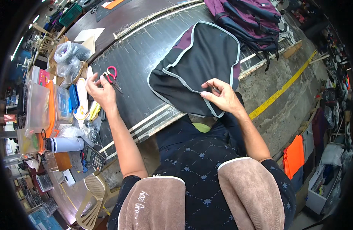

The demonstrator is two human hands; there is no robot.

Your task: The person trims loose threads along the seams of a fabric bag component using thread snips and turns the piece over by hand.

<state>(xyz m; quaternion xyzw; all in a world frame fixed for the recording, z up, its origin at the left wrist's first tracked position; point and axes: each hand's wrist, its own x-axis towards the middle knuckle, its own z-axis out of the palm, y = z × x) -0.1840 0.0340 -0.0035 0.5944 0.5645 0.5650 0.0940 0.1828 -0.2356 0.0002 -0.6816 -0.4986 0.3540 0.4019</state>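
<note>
A black fabric panel (207, 53) with grey binding and maroon side pieces lies across the table edge and over my lap. My right hand (224, 99) is above its near right part. Between the thumb and fingers it grips a small dark metal tool (212, 86), whose exact kind I cannot make out. My left hand (103, 94) is over the table's left side, thumb and fingers apart. Right beside its thumb is a pair of scissors (112, 75) with red-pink handles, blades pointing toward me. Whether the thumb touches a handle is unclear.
A maroon and black backpack (247, 23) stands at the far right of the table (136, 57). Plastic boxes (38, 99), a white bottle (67, 144) and a calculator (94, 158) crowd the left. A plastic chair (94, 189) stands at lower left. Yellow tape (278, 90) marks the floor.
</note>
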